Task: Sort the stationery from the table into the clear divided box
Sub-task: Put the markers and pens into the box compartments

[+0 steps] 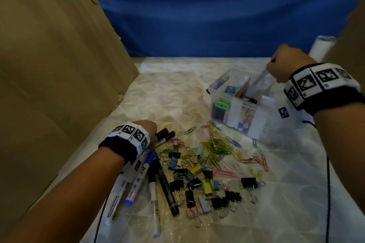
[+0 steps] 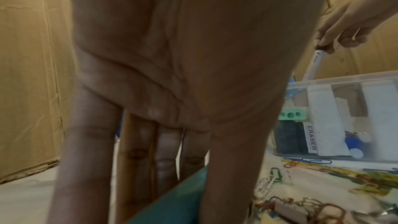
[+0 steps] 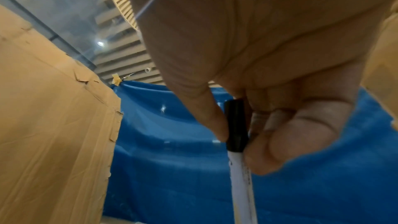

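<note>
My right hand point(image 1: 276, 67) hovers over the far side of the clear divided box point(image 1: 227, 118) and pinches a white marker point(image 1: 261, 77) by its black cap point(image 3: 235, 125); the barrel points down into the box. My left hand point(image 1: 151, 127) reaches down onto the markers at the left of the pile. Its fingers point(image 2: 86, 159) are straight, and a teal marker point(image 2: 178, 198) lies between them and the thumb. More markers point(image 1: 138, 179) lie under that forearm. Coloured paper clips point(image 1: 217, 144) and binder clips point(image 1: 197, 183) are spread in the middle. The box holds a green sharpener point(image 2: 293, 114) and an eraser point(image 2: 312, 139).
A cardboard wall point(image 1: 59, 65) closes the left side and a blue cloth point(image 1: 217, 16) hangs at the back. A white cylinder point(image 1: 322, 47) stands behind the box. A black cable point(image 1: 327, 183) runs down the right of the table.
</note>
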The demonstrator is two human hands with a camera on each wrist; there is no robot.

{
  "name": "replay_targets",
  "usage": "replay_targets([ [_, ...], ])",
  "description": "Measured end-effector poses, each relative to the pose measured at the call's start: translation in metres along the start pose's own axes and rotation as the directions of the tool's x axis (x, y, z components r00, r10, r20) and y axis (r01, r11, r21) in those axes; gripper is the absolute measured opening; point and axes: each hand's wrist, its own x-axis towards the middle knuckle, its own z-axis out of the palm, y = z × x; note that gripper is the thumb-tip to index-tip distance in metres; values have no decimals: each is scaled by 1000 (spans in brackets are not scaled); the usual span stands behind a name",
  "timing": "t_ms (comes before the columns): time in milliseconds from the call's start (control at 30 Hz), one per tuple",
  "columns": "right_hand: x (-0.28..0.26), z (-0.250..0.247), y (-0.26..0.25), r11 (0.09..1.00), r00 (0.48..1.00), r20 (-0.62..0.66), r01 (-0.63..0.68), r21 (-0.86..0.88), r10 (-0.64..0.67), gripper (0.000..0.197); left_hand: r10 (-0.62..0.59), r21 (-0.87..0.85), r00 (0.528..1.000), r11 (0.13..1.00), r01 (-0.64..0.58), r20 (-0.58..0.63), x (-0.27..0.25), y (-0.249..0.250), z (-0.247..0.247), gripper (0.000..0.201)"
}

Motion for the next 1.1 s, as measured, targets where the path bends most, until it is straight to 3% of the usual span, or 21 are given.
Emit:
replay_targets([
  [67,3,-4,-2,1000,999,45,-2,-26,3,24,-8,28,999,1000,7,34,10,-5,2,29],
  [167,9,0,-6,999,991,133,6,-35,-1,22,35,49,998,998,-37,53,6,-2,-2,26],
  [300,17,11,-12,993,959,277,23,120,-56,23,22,49,999,999,-24,43,6,-1,-1,24],
  [367,21,15,-9,998,928,371,51,-33,-36,15,8,28,998,1000,-9,62,15,-5,2,27],
  [467,43,19,12,974,951,310,46,-220,25,17,10,-29,1000,1000,-10,-20,-11,1,-8,26],
  [533,53,19,24,961,967,246,133,-241,-72,19,5,-100,998,995,-11,-65,-27,4,-13,23],
  [667,28,11,30,993,984,178,3,121,-24,26,24,-189,987,981,-54,-157,-48,7,-36,30],
  [767,6,15,55,996,997,69,-21,83,16,35,91,-215,978,968,-131,-186,-69,14,-57,28],
  [900,-26,46,83,995,994,79,-85,48,81,54,172,-236,956,945,-229,-238,-86,39,-86,26],
  [967,-37,65,85,988,989,108,-113,106,102,61,203,-201,943,945,-260,-265,-86,62,-104,20],
  [1100,-52,86,85,943,989,126,-111,312,74,61,235,-153,911,942,-299,-338,-68,115,-148,29],
])
